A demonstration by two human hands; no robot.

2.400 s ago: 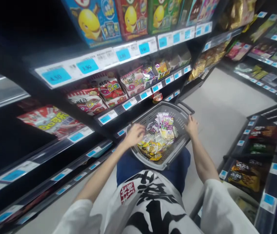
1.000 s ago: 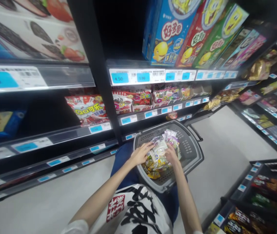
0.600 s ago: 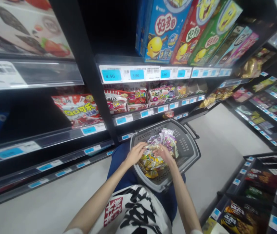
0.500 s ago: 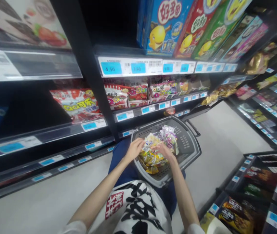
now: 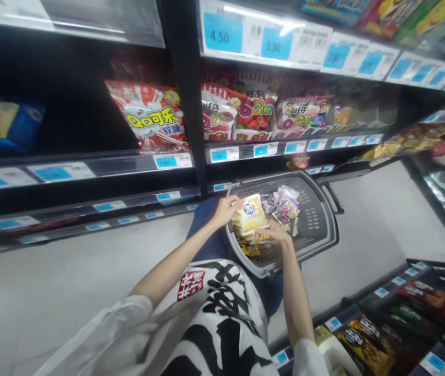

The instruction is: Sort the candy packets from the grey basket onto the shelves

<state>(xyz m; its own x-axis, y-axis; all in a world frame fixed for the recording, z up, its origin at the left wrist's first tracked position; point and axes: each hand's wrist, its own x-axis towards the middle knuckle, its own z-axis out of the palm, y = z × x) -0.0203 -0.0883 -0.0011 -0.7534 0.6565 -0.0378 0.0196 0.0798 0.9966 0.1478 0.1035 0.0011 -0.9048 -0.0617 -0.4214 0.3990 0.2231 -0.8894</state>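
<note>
A pale yellow snack packet (image 5: 251,214) with a blue logo is held up flat over the grey shopping basket (image 5: 316,245). My left hand (image 5: 227,210) pinches its upper left corner, fingers closed. At the packet's lower edge my right hand (image 5: 275,231) grips with bent fingers. Beneath lie yellow snack packets (image 5: 250,248) in the near left part of the basket. Beside them, to the right, rest purple-and-white packets (image 5: 286,204). The basket sits on my lap, its handle (image 5: 334,197) sticking out at the far right.
In front runs a shelf with red-and-white gummy candy bags (image 5: 154,117) and strips of price labels (image 5: 265,150). A dark upright post (image 5: 191,94) divides it. At lower right stands another shelf with brown snack bags (image 5: 367,342). Pale floor (image 5: 379,209) lies between.
The pale yellow packet has been lifted and turned to face me, now between both hands. The view has tilted down and shifted left, so the upper boxes are mostly out of sight.
</note>
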